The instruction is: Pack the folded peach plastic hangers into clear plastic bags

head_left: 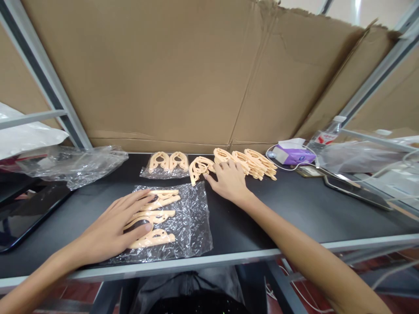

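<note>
A clear plastic bag lies flat near the table's front edge, with several cream folding hangers in its left part. My left hand rests over the hangers' left ends, fingers apart. Farther back and to the right, my right hand reaches to the cream hangers; its fingertips are at the near side of the piles, partly hidden. One loose hanger lies just left of my right hand. Stacked hangers stand beyond it. Two more hangers lie side by side on another clear bag at the back.
Crumpled clear bags and a dark tablet are at the left. At the right are a purple tissue pack, a bottle, a white cable and a phone-like device. A cardboard sheet stands behind the table.
</note>
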Tool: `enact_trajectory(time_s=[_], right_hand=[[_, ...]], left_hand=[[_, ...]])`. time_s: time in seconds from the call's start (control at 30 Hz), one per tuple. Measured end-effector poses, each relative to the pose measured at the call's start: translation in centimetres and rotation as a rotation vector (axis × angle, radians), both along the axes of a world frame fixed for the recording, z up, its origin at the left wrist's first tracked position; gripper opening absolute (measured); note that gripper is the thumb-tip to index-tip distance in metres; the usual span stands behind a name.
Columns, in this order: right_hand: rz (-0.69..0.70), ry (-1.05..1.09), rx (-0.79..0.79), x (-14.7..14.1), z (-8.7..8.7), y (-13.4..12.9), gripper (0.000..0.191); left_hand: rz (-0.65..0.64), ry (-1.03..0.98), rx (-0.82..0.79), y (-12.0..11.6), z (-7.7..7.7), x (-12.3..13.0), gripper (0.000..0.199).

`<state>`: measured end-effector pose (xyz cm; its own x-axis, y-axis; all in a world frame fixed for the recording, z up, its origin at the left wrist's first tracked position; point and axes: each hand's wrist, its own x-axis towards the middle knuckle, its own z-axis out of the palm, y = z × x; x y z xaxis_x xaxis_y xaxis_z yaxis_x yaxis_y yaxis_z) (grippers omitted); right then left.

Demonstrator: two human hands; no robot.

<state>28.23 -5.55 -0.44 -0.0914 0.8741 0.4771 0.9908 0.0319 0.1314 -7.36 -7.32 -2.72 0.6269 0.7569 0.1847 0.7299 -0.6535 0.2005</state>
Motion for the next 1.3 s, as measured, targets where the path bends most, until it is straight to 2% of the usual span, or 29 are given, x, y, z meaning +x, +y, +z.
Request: enact_trajectory(time_s=[0.17, 0.4, 0.53, 0.77, 1.03, 1.17, 1.3], right_hand=[[0.02, -0.011, -0.043, 0.6, 0.1, 0.1, 0.032], [0.062, 0.158, -0.044, 0.8, 0.2, 0.4, 0.033], [0.083, 0.388, -0.045, 1.1, 0.3, 0.8, 0.031], [0.067, 0.929, -0.115, 1.6, 0.2, 2.2, 0.036], [0.104, 1.517, -0.189, 0.6, 0.9, 1.6, 0.028], [0.135, 1.725, -0.16, 0.4, 1.3, 1.2, 0.02], [0.148, 1.839, -0.113, 0.6, 1.5, 1.1, 0.019]], left_hand=[[-0.008, -0.003, -0.006, 0.0, -0.1, 0.0, 0.069], [-0.002, 0.001, -0.003, 0.1, -0.1, 0.0, 0.069], [-0.006, -0.009, -0.002, 0.2, -0.2, -0.1, 0.068], [0.0, 0.001, -0.013, 0.3, -0.4, -0.2, 0.069], [-0.002, -0.015, -0.003, 0.2, -0.2, 0.0, 0.068], [-0.003, -0.021, -0.006, 0.1, -0.1, -0.1, 0.068], [-0.003, -0.02, -0.002, 0.1, -0.1, -0.1, 0.068]])
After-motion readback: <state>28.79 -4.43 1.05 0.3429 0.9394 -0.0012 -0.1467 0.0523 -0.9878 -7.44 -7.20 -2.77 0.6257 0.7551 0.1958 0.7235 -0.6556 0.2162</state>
